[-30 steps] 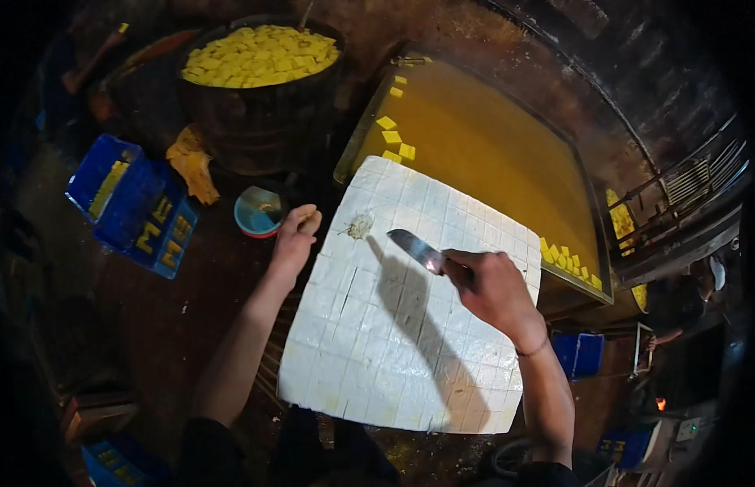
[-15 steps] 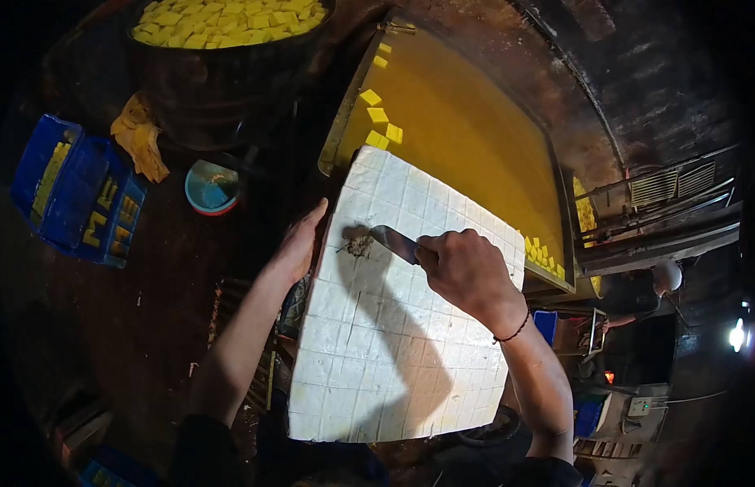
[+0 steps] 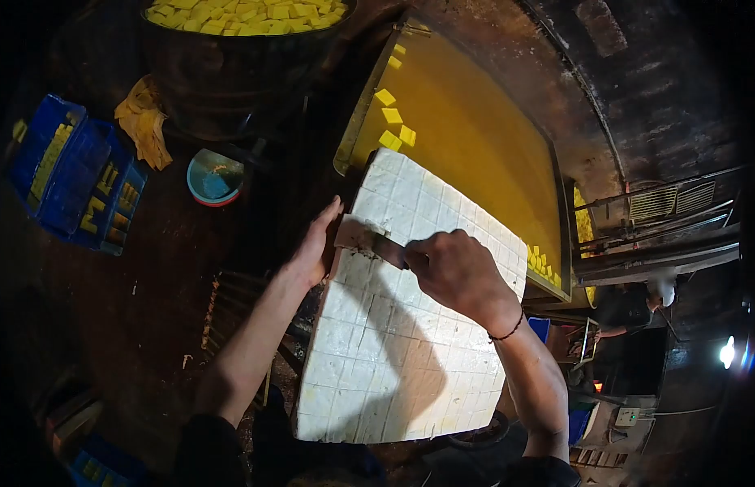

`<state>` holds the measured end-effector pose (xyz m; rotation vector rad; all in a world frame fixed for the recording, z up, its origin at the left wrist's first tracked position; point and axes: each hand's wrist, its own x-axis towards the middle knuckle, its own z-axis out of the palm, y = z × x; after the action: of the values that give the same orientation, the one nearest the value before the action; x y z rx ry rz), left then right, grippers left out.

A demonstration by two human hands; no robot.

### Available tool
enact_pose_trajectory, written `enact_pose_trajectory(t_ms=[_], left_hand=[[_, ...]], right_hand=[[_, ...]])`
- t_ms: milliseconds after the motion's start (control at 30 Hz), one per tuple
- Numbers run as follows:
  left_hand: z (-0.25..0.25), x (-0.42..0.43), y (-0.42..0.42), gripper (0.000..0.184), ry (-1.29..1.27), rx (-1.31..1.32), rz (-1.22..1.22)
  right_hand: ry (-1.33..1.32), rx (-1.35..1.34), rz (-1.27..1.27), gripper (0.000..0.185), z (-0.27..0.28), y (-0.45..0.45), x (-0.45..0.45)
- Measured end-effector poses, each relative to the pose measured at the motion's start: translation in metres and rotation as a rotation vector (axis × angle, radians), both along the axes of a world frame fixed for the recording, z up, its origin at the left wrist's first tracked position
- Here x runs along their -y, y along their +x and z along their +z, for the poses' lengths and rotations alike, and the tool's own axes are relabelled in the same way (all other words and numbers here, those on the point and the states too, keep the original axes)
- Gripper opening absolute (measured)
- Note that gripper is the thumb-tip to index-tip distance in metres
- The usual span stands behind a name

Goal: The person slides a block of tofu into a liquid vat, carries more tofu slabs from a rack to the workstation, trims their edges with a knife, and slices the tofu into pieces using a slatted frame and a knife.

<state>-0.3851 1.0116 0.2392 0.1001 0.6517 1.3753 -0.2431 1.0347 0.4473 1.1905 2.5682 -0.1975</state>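
Observation:
A large white slab of what looks like tofu (image 3: 410, 325), scored into a grid of squares, lies tilted in front of me. My right hand (image 3: 454, 268) is wrapped round the handle of a knife (image 3: 388, 251), whose blade rests at a dark, crumbly patch near the slab's left edge. At that patch one white tofu piece (image 3: 350, 233) juts out past the edge. My left hand (image 3: 314, 247) is held beside this piece with its fingers stretched out; part of the hand is in shadow, and whether it touches the piece is unclear.
Behind the slab stands a wide vat of yellow-brown liquid (image 3: 475, 122) with yellow blocks along its sides. A dark tub (image 3: 231, 73) heaped with yellow pieces is at upper left. Blue crates (image 3: 77, 170) and a basin (image 3: 215, 177) sit left. Another person (image 3: 637, 308) is far right.
The knife has shifted toward the slab's left edge, and the tofu piece there now sticks out beside my left hand. The view has moved slightly.

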Motion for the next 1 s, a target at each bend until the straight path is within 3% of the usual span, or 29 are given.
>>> enact_pose_trajectory(t_ms=[67, 233, 333, 500, 700, 767, 833, 900, 933, 1000], left_hand=[[0.000, 0.002, -0.001, 0.056, -0.053, -0.017, 0.048], [-0.010, 0.003, -0.012, 0.039, -0.016, 0.239, 0.215], [-0.024, 0.011, -0.013, 0.036, 0.052, 0.301, 0.136], [-0.039, 0.016, -0.006, 0.036, -0.001, 0.226, 0.237], [-0.052, 0.046, -0.016, 0.033, 0.073, 0.392, 0.329], [-0.067, 0.075, -0.024, 0.028, 0.184, 0.440, 0.497], [-0.080, 0.122, -0.039, 0.031, 0.301, 0.445, 0.492], [-0.085, 0.182, -0.044, 0.035, 0.222, 0.123, 0.552], [-0.112, 0.215, -0.049, 0.038, 0.283, 0.045, 0.518], [-0.192, 0.295, -0.045, 0.035, 0.379, 0.594, 0.365]], right_hand=[[0.022, -0.077, 0.043, 0.018, 0.000, -0.010, 0.003], [0.109, 0.000, 0.048, 0.019, 0.020, -0.019, -0.002], [0.060, 0.004, 0.027, 0.020, 0.039, -0.009, -0.004], [0.072, 0.120, 0.042, 0.020, 0.005, -0.004, -0.007], [0.121, -0.272, 0.142, 0.017, 0.015, -0.009, 0.013], [0.030, -0.325, -0.004, 0.016, 0.047, 0.014, 0.029], [0.009, -0.453, -0.069, 0.020, 0.070, 0.062, 0.050], [-0.025, -0.564, -0.318, 0.023, 0.087, 0.126, 0.078], [-0.015, -0.689, -0.475, 0.026, 0.089, 0.162, 0.094], [0.159, -0.815, -0.656, 0.030, 0.089, 0.248, 0.129]])
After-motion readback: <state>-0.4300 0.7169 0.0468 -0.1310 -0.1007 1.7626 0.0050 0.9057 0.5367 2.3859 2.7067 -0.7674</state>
